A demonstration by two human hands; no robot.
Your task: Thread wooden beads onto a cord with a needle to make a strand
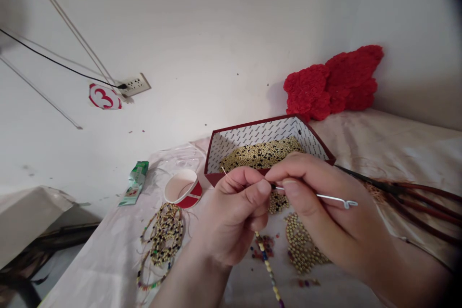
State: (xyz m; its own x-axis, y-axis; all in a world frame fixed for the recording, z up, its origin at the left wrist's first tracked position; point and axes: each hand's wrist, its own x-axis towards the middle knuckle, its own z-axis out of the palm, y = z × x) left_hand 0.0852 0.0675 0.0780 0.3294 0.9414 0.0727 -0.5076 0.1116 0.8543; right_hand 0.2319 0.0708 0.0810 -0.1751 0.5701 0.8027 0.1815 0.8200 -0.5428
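Note:
My left hand (pixel 238 216) is closed, pinching a thin cord just in front of the box; a short cord end pokes up above its fingers. From beneath it hangs a string of beads (pixel 266 262) in yellow, dark blue and other colours. My right hand (pixel 325 211) pinches a thin metal rod (pixel 334 197) with a bent loop at its outer end. The rod's tip meets a small dark bead (pixel 273 186) between the two hands' fingertips. How the cord and rod join there is hidden by my fingers.
Behind my hands stands a dark red box (pixel 252 130) of gold and black beads. Loose gold beads (pixel 303 245) lie on the table cover. To the left are a paper cup (pixel 184 190), finished-looking bead strands (pixel 166 236) and a green packet (pixel 135 183). Scissors (pixel 386 185) lie right; red fluffy material (pixel 332 84) behind.

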